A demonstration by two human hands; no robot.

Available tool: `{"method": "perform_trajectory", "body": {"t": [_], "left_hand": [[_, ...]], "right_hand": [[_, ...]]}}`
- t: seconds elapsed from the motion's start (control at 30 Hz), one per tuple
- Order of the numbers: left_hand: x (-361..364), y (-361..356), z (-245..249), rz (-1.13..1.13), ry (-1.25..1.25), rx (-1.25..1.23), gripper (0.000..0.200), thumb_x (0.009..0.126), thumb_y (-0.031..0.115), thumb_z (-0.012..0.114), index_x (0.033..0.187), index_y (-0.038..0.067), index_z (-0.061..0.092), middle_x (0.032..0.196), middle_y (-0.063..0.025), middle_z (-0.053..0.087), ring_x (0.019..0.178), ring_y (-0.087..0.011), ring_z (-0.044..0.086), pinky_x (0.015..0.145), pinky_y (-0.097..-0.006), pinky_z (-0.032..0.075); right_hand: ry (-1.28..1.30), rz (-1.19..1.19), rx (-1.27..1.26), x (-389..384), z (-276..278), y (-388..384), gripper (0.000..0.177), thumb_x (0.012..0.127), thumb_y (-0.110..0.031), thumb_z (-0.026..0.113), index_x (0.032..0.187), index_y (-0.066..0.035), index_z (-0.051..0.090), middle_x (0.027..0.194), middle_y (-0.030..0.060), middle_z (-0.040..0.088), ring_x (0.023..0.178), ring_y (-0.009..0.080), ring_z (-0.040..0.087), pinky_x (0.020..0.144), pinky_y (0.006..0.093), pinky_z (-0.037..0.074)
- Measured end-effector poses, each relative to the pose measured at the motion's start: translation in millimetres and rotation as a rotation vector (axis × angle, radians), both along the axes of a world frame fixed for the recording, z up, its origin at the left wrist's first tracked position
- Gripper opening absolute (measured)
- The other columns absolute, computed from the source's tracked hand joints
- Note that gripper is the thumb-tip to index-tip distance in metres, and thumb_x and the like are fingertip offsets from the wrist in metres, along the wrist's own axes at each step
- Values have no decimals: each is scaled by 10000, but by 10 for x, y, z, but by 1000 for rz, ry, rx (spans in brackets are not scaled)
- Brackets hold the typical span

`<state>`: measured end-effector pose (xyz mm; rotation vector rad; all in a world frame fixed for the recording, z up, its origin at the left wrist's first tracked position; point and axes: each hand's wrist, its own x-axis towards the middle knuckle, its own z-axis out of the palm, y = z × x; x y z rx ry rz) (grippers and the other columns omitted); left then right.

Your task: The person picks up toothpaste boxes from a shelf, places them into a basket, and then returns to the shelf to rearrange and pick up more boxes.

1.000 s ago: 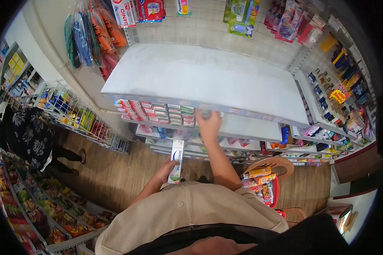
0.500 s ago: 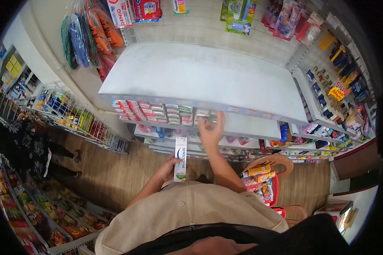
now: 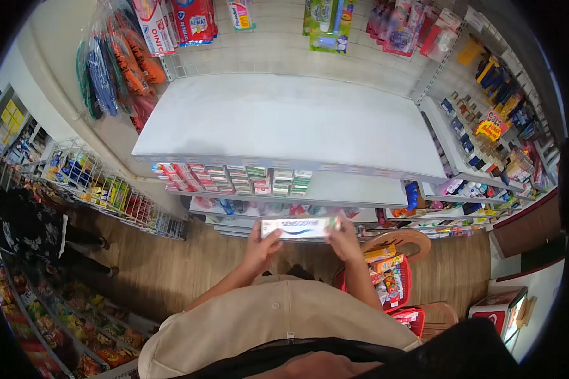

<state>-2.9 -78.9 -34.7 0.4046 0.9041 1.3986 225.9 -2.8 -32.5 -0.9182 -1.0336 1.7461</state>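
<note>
A white Sensodyne toothpaste box (image 3: 301,228) is held level in front of my body, its printed side facing up. My left hand (image 3: 263,245) grips its left end, thumb lying on the top face. At the other end, the fingers of my right hand (image 3: 344,240) are closed around the box. Beyond it, rows of stacked toothpaste boxes (image 3: 237,181) fill the left part of the shelf below the wide white top shelf (image 3: 291,120). Neither hand touches that stack.
Red baskets (image 3: 406,284) with packaged goods stand by a brown chair (image 3: 417,243) at my right. Bagged sandals (image 3: 123,60) hang at upper left. A wire rack (image 3: 117,183) and a person in dark patterned clothes (image 3: 28,221) are farther left. Snack shelves (image 3: 76,316) line the lower left.
My right hand has come back from the shelf stack to the toothpaste box. The box has turned from upright to level and is now held at both ends. The view has shifted slightly.
</note>
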Motion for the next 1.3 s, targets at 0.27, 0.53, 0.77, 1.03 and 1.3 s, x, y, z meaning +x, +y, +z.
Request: {"method": "perform_trajectory", "body": {"t": [0.27,0.53,0.77,1.03,1.3], "left_hand": [[483,245,251,-40,164,90,491,845,89,676,1259,87,411,1028,-94,584,864,-157,617,714,-254,526],[866,760,362,161,137,119,387,898,74,601,1214,51,378,1137,-116,528,969,-189,619,769,-262,533],[865,1030,289,405,379,262,412,852,171,688,1170,21,473,999,-83,603,841,-149,625,591,-216,485],[739,1212,244,554,372,257,324,854,106,673,1110,-19,518,927,-94,628,793,-150,653,594,-216,491],[609,1229,208,830,571,364,382,898,99,607,1229,-29,465,873,-94,624,647,-109,604,521,-220,470]], "right_hand": [[358,-392,0,-223,168,593,292,894,-139,610,1059,-155,370,869,48,579,627,122,504,569,274,407],[254,-393,8,-602,376,1015,157,895,-94,572,1031,-94,493,829,10,544,660,91,512,594,273,445],[84,-331,-1,-645,39,1190,226,914,-152,545,1089,-9,548,930,63,601,786,159,586,693,319,495],[-275,-162,481,-699,-119,1205,325,963,-259,449,1037,35,567,924,106,594,825,184,558,734,336,453],[-399,-158,781,-690,-178,1215,342,923,-267,512,1073,40,526,809,144,540,730,247,510,654,373,415]]}}
